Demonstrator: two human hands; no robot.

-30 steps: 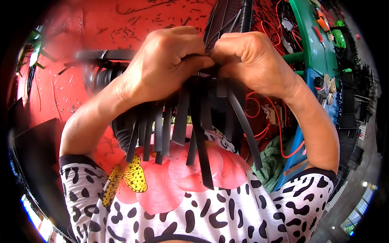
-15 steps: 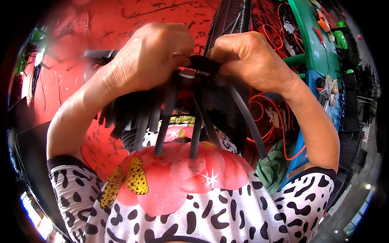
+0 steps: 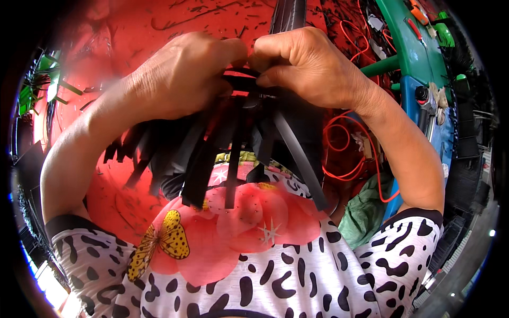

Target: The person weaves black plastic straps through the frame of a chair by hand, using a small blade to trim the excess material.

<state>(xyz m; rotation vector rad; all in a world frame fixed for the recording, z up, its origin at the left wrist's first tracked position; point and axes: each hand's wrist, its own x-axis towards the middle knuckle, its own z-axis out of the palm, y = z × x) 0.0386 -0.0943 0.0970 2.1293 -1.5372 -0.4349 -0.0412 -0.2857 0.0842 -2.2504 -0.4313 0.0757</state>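
My left hand point(image 3: 185, 74) and my right hand point(image 3: 307, 66) are raised close together in front of my chest, fingers closed. Between them runs a flat black strip point(image 3: 241, 82), pinched at both ends. Below it, several loose black strip ends point(image 3: 233, 169) hang toward my shirt, and one wider strip point(image 3: 302, 161) slants down to the right. Beyond my right hand rises a dark, smooth-edged woven piece point(image 3: 289, 18). How the strips join is hidden in shadow and behind my hands.
The red floor point(image 3: 127, 26) is littered with black offcuts. At right stand a green bench point(image 3: 395, 32) with a red-handled tool point(image 3: 415, 29), and a blue seat point(image 3: 408, 108). An orange-red hose point(image 3: 344, 169) coils near a green cloth point(image 3: 363, 214).
My right hand has moved left and slightly up, closer to my left hand. The hanging strips have swung, and the woven piece behind has shifted left.
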